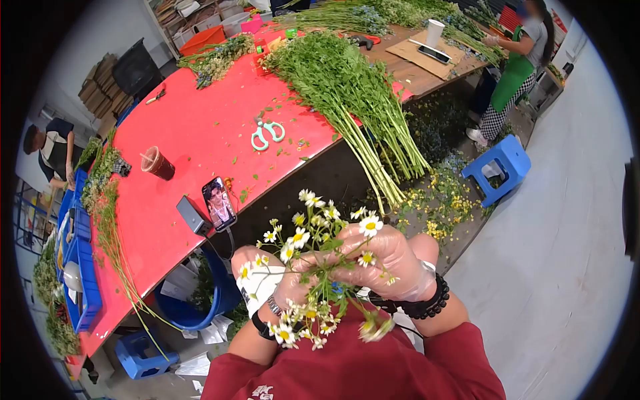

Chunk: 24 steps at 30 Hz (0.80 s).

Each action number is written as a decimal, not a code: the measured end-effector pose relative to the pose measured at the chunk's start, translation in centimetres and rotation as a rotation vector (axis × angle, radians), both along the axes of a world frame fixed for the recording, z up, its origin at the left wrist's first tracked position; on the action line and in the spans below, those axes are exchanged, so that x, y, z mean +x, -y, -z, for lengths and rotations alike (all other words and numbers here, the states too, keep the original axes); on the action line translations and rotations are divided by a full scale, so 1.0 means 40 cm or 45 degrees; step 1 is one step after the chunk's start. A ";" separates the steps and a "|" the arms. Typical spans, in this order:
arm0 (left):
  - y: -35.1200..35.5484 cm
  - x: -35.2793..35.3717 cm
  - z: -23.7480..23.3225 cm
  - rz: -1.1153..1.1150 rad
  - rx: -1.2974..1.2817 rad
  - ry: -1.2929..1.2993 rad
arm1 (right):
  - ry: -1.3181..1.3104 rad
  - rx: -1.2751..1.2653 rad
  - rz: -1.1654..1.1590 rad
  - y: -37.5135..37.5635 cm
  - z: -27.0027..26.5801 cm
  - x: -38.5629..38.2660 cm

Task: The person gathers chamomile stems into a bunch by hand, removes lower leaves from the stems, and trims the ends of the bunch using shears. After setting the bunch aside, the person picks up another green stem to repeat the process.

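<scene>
Both my hands wear thin clear gloves and come together above my lap. My left hand (292, 288) is closed round the stems of a small bunch of white daisies (299, 238) with yellow centres; leaves and blooms cover part of its fingers. Close beside it, my right hand (387, 261) pinches stems of the same bunch, its fingertips partly hidden by flowers. Some blooms hang below the hands, in front of my red shirt, and others stand above them. Ahead on the red table (200, 113) lies a pair of mint-green scissors (268, 135).
A phone (219, 204), a power bank (194, 215) and an iced drink (157, 163) are on the table. Long green stems (353, 100) overhang its edge. A blue bin (212, 293) stands below left, a blue stool (500, 170) at right. Two other people work farther off.
</scene>
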<state>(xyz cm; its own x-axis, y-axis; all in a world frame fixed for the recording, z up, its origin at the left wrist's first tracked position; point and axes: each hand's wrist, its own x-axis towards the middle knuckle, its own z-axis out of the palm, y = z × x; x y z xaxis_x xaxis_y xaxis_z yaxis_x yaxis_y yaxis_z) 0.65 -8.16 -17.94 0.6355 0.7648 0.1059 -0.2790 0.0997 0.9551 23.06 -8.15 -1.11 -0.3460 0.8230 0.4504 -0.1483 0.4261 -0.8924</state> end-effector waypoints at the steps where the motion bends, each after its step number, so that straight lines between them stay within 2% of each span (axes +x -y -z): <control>1: -0.004 0.006 -0.030 0.055 -0.190 0.079 | 0.001 -0.031 0.022 -0.002 0.005 0.001; 3: 0.001 0.015 -0.063 -0.031 -0.233 0.075 | 0.057 0.008 0.053 -0.005 0.000 0.008; 5: 0.001 0.006 -0.064 -0.016 -0.251 -0.013 | 0.221 0.255 0.197 -0.003 0.000 0.007; 6: 0.009 0.021 -0.093 -0.095 -0.255 0.126 | 0.212 0.343 0.251 -0.004 0.015 0.004; 9: 0.022 0.018 -0.162 -0.142 -0.324 0.090 | 0.352 0.283 0.272 0.009 -0.011 0.010; 10: 0.000 0.008 -0.145 -0.094 -0.303 -0.145 | 0.352 0.284 0.272 0.008 -0.005 0.015; 13: 0.007 0.014 -0.009 -0.144 -0.242 -0.027 | 0.442 0.350 0.274 0.003 0.001 0.033; 14: 0.009 0.017 0.014 -0.188 -0.395 0.047 | 0.528 0.467 0.327 0.004 -0.021 0.039; 15: -0.007 -0.006 0.049 -0.156 -0.117 -0.186 | 0.613 0.583 0.379 0.004 -0.044 0.046; 17: 0.014 0.031 -0.105 -0.317 -0.220 0.089 | 0.664 0.642 0.413 0.009 -0.073 0.062; 18: 0.007 0.028 -0.099 -0.301 -0.454 0.119 | 0.672 0.624 0.445 0.011 -0.076 0.071; 19: 0.000 0.028 -0.060 -0.317 -0.549 0.129 | 0.680 0.609 0.474 0.013 -0.077 0.078; 20: 0.003 0.027 -0.043 -0.350 -0.525 0.181 | 0.613 0.552 0.643 0.034 -0.062 0.079; 22: 0.008 0.030 -0.075 -0.461 -0.566 0.203 | 0.153 0.436 0.796 0.027 -0.037 0.074; 23: -0.003 0.021 -0.003 -0.509 -0.214 0.108 | -0.064 0.330 0.906 0.025 -0.025 0.065; 24: -0.003 0.015 -0.023 -0.553 -0.247 0.165 | -0.015 0.255 1.002 0.014 -0.010 0.070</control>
